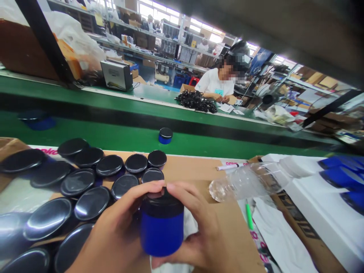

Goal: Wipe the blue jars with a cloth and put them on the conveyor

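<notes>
A blue jar with a black lid is held upright between both hands, close in front of me. My left hand curls round its left side, fingertips on the lid. My right hand grips it from the right, with fingers at the lid's edge and the thumb low on the jar's body. White cloth or paper shows partly behind the jar. To the left stand several more black-lidded jars in loose rows on the cardboard-covered bench.
A green conveyor belt runs across, carrying a blue jar. At right lie a clear plastic bottle, a green pen and a white box with blue jars. Opposite, a person sits by piled black cables.
</notes>
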### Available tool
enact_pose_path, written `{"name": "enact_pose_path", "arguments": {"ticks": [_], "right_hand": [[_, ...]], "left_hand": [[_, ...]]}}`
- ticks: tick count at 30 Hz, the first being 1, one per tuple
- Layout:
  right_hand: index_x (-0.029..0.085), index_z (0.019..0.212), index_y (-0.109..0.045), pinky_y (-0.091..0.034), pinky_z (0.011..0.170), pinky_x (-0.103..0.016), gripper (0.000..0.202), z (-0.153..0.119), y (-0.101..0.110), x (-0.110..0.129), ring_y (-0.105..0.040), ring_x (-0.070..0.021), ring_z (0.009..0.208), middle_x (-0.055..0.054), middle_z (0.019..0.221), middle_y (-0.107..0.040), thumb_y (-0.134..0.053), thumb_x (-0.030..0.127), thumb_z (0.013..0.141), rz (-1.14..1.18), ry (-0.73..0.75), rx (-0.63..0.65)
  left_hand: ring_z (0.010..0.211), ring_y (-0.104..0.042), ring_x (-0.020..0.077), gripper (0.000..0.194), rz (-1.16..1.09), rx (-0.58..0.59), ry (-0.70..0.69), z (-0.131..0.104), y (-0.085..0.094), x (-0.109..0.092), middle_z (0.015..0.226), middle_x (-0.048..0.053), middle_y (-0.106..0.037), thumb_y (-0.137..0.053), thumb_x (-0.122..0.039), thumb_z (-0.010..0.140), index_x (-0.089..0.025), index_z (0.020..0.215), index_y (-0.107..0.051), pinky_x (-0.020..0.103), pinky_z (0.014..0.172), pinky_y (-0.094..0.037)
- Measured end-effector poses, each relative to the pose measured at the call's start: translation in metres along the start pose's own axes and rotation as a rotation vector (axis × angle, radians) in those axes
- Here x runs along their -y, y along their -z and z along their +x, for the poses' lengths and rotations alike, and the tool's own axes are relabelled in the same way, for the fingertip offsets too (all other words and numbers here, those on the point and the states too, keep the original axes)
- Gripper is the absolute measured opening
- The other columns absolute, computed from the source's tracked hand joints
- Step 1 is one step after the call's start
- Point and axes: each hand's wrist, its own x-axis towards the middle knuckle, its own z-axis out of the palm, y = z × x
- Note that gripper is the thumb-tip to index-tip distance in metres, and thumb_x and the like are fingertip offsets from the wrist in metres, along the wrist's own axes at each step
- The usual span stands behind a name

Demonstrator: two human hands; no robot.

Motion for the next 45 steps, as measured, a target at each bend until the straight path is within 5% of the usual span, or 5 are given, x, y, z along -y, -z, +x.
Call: {"name": "enact_pose_path", "arguments": {"ticks": [11,18,24,31,45], "right_hand": [[0.043,0.151,-0.037,-0.030,0.124,-0.042,0.103,-0.011,-0.018,-0.001,-0.040,-0.0260,0.146,0.000,0.156,-0.044,-0.093,0.046,0.064,0.354,-0.425,-0.001],[0.026,0.123,-0.071,-0.044,0.112,-0.046,0.043,-0.007,-0.036,0.004,-0.064,-0.0276,0.123,-0.005,0.119,-0.075,-0.065,0.050,0.088,1.190,-0.555,-0.051],[0.033,0.128,-0.068,-0.037,0.119,-0.039,0.042,-0.008,-0.034,0.004,-0.055,-0.0227,0.136,-0.001,0.138,-0.066,-0.068,0.051,0.090,0.952,-0.618,-0.089],[0.031,0.101,-0.078,-0.048,0.110,-0.039,0.026,-0.002,-0.046,0.006,-0.072,-0.0207,0.109,0.002,0.104,-0.080,-0.064,0.050,0.091,1.424,-0.735,-0.143],[0.032,0.138,-0.056,-0.038,0.119,-0.041,0.070,-0.007,-0.035,0.007,-0.047,-0.0228,0.142,-0.003,0.147,-0.058,-0.038,0.080,0.090,0.683,-0.802,-0.068]], "left_hand": [[0.123,-0.048,0.0096,0.035,0.750,-0.006,-0.457,-0.014,0.015,0.014,0.129,0.003,-0.048,-0.052,-0.027,0.097,-0.019,0.131,-0.047,0.011,0.118,-0.025],[0.137,-0.045,0.0102,0.057,0.384,0.130,-0.315,-0.017,0.010,0.016,0.146,-0.003,-0.047,-0.061,-0.027,0.090,-0.030,0.143,-0.039,0.009,0.118,-0.032],[0.129,-0.052,0.0114,0.043,0.531,0.025,-0.339,-0.022,0.007,0.015,0.135,-0.003,-0.056,-0.058,-0.028,0.091,-0.026,0.134,-0.050,0.015,0.117,-0.036],[0.139,-0.049,0.0101,0.064,0.440,0.099,-0.342,-0.018,0.006,0.024,0.152,0.000,-0.049,-0.064,-0.022,0.084,-0.022,0.144,-0.041,0.009,0.117,-0.033],[0.115,-0.070,0.0126,0.049,0.699,0.085,-0.364,-0.009,0.006,0.008,0.129,0.003,-0.071,-0.059,-0.036,0.088,-0.021,0.133,-0.049,0.016,0.102,-0.052]]}}
